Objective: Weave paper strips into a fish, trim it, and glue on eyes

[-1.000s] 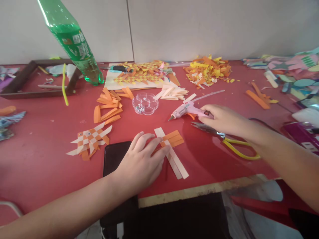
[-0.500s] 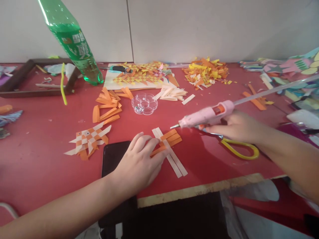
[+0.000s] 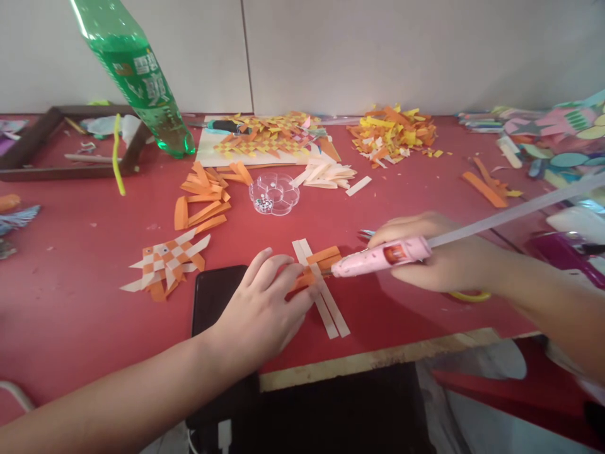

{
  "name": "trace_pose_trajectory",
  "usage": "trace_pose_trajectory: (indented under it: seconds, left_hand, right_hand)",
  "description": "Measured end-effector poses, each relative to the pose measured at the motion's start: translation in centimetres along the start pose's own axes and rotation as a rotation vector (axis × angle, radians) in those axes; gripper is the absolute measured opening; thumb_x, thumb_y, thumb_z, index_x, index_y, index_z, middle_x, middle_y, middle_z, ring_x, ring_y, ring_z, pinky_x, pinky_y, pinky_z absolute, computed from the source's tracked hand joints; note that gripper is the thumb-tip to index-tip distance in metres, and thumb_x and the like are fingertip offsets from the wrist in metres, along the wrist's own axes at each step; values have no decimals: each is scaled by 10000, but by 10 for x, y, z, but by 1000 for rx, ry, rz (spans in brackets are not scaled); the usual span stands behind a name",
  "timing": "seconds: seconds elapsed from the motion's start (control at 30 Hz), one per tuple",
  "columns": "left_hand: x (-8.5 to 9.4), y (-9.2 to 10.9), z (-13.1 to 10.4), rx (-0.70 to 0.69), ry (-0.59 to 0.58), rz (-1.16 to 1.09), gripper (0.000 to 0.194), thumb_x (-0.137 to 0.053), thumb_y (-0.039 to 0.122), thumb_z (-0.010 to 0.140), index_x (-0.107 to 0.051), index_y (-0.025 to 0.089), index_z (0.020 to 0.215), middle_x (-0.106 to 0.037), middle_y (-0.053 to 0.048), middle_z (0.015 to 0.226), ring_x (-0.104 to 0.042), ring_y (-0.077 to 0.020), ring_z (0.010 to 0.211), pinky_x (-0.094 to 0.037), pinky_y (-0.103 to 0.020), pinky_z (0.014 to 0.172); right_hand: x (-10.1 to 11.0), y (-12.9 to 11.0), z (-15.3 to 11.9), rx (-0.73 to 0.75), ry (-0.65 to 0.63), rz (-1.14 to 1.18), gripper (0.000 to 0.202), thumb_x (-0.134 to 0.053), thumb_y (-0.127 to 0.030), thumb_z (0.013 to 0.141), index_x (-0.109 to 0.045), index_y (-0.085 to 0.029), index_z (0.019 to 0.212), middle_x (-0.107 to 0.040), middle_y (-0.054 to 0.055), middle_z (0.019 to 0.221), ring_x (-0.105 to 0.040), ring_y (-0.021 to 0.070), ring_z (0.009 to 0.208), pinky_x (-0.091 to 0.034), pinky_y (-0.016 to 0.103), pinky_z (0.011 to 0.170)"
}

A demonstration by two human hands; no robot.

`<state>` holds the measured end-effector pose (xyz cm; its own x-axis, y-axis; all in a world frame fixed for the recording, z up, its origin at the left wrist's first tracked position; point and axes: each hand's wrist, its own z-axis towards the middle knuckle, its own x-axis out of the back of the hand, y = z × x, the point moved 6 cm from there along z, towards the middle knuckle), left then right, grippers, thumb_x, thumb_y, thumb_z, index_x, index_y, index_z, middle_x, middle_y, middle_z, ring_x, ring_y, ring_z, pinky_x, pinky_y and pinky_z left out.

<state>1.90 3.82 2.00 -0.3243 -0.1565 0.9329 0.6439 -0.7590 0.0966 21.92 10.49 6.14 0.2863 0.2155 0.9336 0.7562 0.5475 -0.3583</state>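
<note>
My left hand [image 3: 267, 309] presses its fingertips on orange strips [image 3: 325, 256] woven with pale strips [image 3: 333, 312] on the red table [image 3: 265, 233]. My right hand [image 3: 428, 252] is wrapped round a pink glue gun [image 3: 382, 255], its tip at the right side of the woven strips. A clear glue stick [image 3: 515, 208] runs back from the gun. Scissors lie under my right hand, mostly hidden, with part of a yellow handle [image 3: 470, 296] showing. A black phone [image 3: 217, 293] is beside my left hand.
A finished woven fish [image 3: 165, 263] lies at the left. Behind are a clear flower-shaped tray [image 3: 274, 194], orange and pale strip piles, and a heap of scraps [image 3: 397, 132]. A green bottle [image 3: 142, 82] stands by a brown frame [image 3: 61, 173]. The table edge [image 3: 378, 359] is in front.
My right hand has turned the glue gun and moved it down and left, bringing its tip to the woven strips. The hand now covers most of the scissors. My left hand has stayed in place.
</note>
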Motion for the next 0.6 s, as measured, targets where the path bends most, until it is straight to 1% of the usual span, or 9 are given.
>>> trace_pose_trajectory:
  seconds: [0.1, 0.2, 0.33, 0.4, 0.6]
  left_hand:
    - [0, 0, 0, -8, -26, -7, 254, -543, 210, 902, -693, 222, 1106, -656, -61, 1213, -486, -301, 1112, -362, -558, 1070]
    - [-1, 0, 0, -14, -51, -16, 262, -530, 221, 914, -682, 217, 1128, -655, -44, 1246, -486, -297, 1113, -356, -554, 1077]
    - [0, 0, 0, -20, -45, -17, 267, -524, 216, 917, -674, 209, 1137, -656, -56, 1242, -493, -296, 1107, -358, -552, 1074]
    - [0, 0, 0, -18, -36, -16, 255, -523, 213, 916, -678, 204, 1118, -658, -57, 1233, -496, -296, 1105, -354, -547, 1078]
    - [0, 1, 1, -18, -37, -23, 243, -518, 200, 914, -687, 209, 1090, -663, -61, 1198, -504, -290, 1099, -365, -527, 1075]
  right_hand:
    - [-4, -6, 6, -6, -83, -29, 131, -521, -183, 690, -641, -233, 704, -647, -3, 645, -565, 156, 580, -361, 271, 516]
    - [-5, -9, 11, -15, -105, -101, 89, -517, -177, 674, -570, -222, 619, -587, -16, 582, -510, 142, 536, -314, 269, 505]
    - [-5, -11, 14, -2, -102, -117, 125, -517, -182, 656, -438, -217, 566, -525, -32, 537, -449, 122, 503, -278, 261, 492]
    - [-4, -12, 15, 8, -84, -112, 150, -513, -183, 655, -399, -217, 564, -513, -36, 530, -427, 115, 489, -266, 260, 486]
    - [0, -19, 19, 16, -109, -163, 193, -532, -199, 656, -370, -220, 553, -496, -33, 507, -399, 113, 441, -245, 264, 455]
